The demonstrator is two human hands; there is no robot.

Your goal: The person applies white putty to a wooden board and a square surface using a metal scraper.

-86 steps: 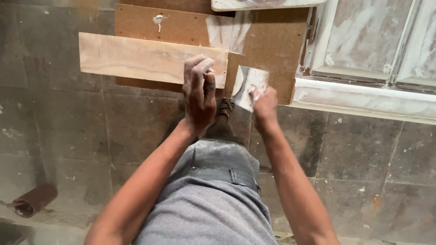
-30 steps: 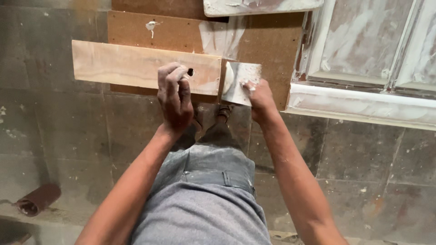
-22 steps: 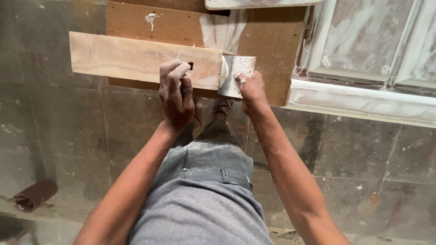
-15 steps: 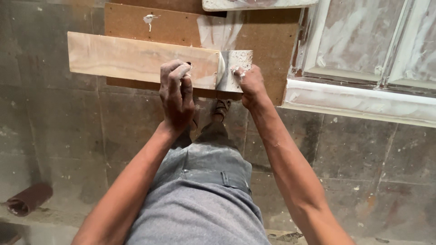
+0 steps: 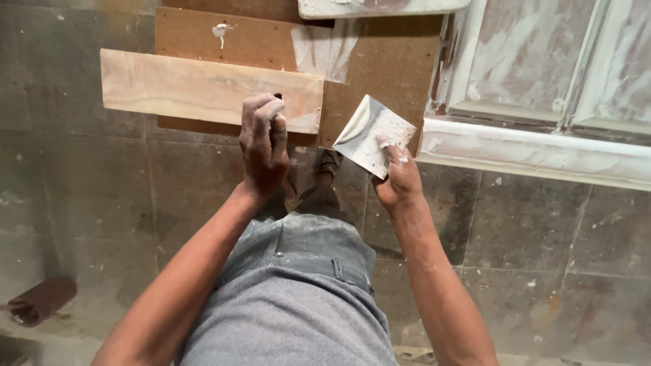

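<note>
A pale wooden plank [image 5: 196,89] lies across a brown board [image 5: 380,74] on the floor. My left hand [image 5: 263,148] presses down on the plank's near edge, close to its right end, fingers together beside a small dark hole. My right hand [image 5: 400,177] holds a white, putty-smeared scraper blade [image 5: 371,134], lifted clear of the plank and tilted, just right of the plank's end. White filler streaks mark the plank's surface and the board behind it.
A white-smeared panelled door or frame [image 5: 542,88] lies at the right. Another white-coated piece [image 5: 380,7] sits at the top edge. A brown roll of sandpaper [image 5: 42,299] rests on the tiled floor at lower left. My grey-trousered knee [image 5: 305,285] fills the foreground.
My right hand has drawn the scraper off the plank's right end, back and to the right, lifting it. The left hand stays pressed on the plank.
</note>
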